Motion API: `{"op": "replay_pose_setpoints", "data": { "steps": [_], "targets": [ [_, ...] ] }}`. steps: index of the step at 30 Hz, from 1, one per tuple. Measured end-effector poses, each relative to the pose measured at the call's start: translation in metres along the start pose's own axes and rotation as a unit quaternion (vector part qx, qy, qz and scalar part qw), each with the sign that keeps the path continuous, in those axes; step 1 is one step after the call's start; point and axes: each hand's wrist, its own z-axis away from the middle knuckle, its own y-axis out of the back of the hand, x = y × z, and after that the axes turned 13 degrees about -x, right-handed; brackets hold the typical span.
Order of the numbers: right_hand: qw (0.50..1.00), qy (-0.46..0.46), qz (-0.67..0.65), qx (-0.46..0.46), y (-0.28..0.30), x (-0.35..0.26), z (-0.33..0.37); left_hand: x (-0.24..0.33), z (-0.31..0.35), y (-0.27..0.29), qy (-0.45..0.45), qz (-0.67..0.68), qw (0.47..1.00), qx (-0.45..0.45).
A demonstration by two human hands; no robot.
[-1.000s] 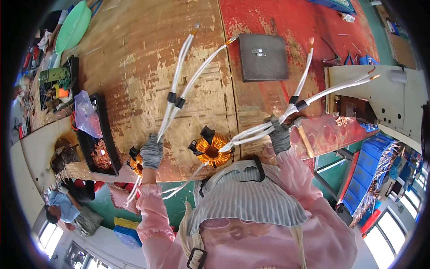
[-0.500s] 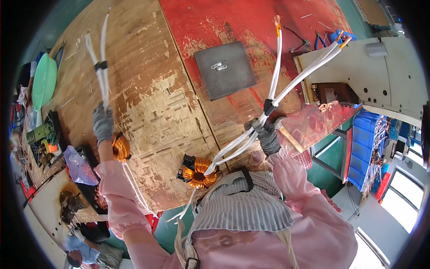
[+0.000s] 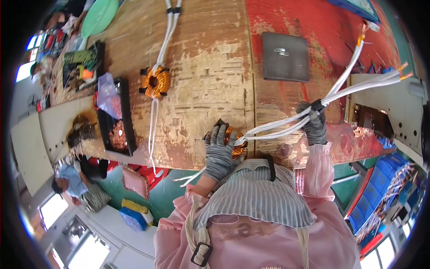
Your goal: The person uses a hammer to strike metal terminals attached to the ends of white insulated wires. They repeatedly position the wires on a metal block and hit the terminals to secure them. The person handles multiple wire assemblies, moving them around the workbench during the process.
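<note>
Left hand [image 3: 218, 152] hopped from the far coil [image 3: 163, 82] to the near coil [image 3: 238, 151] (gripping? can't tell from here); right hand [image 3: 315, 127] clenches white leads [image 3: 363, 88]. Support both, don't yank.

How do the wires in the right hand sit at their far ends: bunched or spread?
Spread: past the black band, the wires fork, one tip well apart from the others.

It's an elec. wkshp: worn bench [image 3: 210, 58], wire-wound coils [image 3: 162, 82], tray [image 3: 127, 112] w/ Cu bits [image 3: 118, 136].
</note>
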Motion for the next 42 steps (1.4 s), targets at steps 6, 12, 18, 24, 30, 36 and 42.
{"op": "replay_pose_setpoints", "data": {
  "steps": [6, 12, 18, 24, 30, 36, 42],
  "targets": [
    [0.954, -0.032, -0.298, -0.028, 0.000, -0.002, -0.001, 0.008, -0.012, -0.010, 0.043, -0.044, 0.998, -0.016],
    [0.996, 0.018, -0.086, -0.029, -0.028, -0.027, 0.004, 0.015, -0.027, 0.014, 0.085, -0.059, 0.984, -0.147],
    [1.000, -0.014, -0.009, -0.025, -0.032, -0.029, 0.011, 0.008, -0.021, 0.002, 0.020, -0.117, 0.982, -0.148],
    [0.992, 0.056, -0.114, 0.015, -0.038, -0.002, 0.016, -0.019, -0.010, 0.000, -0.041, -0.081, 0.996, -0.006],
    [0.987, -0.056, -0.085, -0.125, -0.083, 0.038, 0.010, -0.091, 0.016, 0.022, 0.033, -0.158, 0.985, 0.060],
    [0.963, -0.019, -0.120, -0.239, -0.122, 0.065, -0.015, -0.148, 0.027, 0.043, 0.070, -0.242, 0.966, -0.048],
    [0.953, -0.147, -0.192, -0.185, -0.116, 0.051, -0.010, -0.102, 0.025, 0.093, 0.111, -0.261, 0.946, -0.157]
  ]
}}
